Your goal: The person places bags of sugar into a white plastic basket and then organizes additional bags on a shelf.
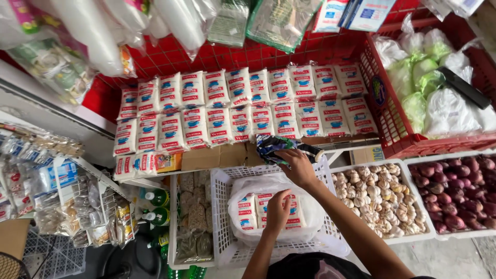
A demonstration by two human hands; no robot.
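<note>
Low in the middle of the frame, the person's left hand [278, 209] is reaching down into a white plastic lattice basket [227, 253], its fingers [283, 195] curling closed around the top of one of the small white packets with red and blue print [247, 212] that are lying inside a clear plastic bag [268, 186] in that basket. Just above it, the right hand [298, 166] is stretching over the basket's far rim, its fingers [285, 156] pinching a crumpled blue and white plastic wrapper [271, 144] against the edge of the shelf.

To the right of the basket, a white tray of garlic bulbs [380, 199] is sitting just beside it, and further right a white tray of red onions [457, 191] is touching that one. At the lower left, green bottles with white caps [155, 206] are standing near hanging strips of small sachets [57, 191].

Further back, across the centre of the frame, two long rows of the same white printed packets [243, 108] are standing upright, side by side, on the shelf in front of a red plastic crate wall [258, 54]. At the upper right, a red plastic crate [387, 119] is holding knotted clear bags of white and pale green goods [429, 88]. More bagged goods [129, 20] are hanging along the top of the frame.
</note>
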